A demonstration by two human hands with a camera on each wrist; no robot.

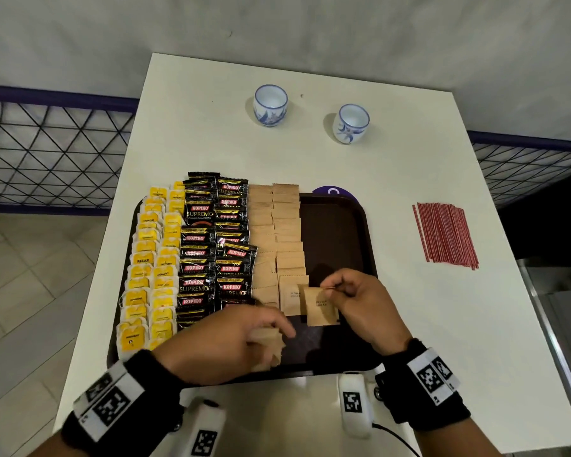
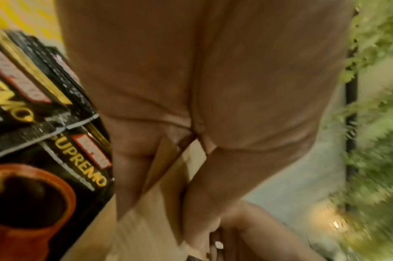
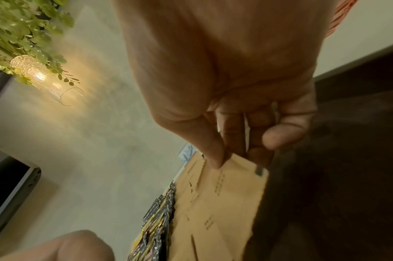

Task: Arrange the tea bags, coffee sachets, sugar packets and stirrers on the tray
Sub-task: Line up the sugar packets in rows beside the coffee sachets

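Right hand (image 1: 353, 301) pinches one brown sugar packet (image 1: 320, 308) by its top edge, hanging it over the near end of the sugar rows on the tray (image 1: 337, 225), lower centre of frame. Left hand (image 1: 241, 341) is curled round a small stack of sugar packets (image 1: 267, 344), just left of it. The open slot looks to be directly under the right hand. Red stirrers (image 1: 445, 235) lie off-tray at right, long axis front-to-back, nearer the right hand.
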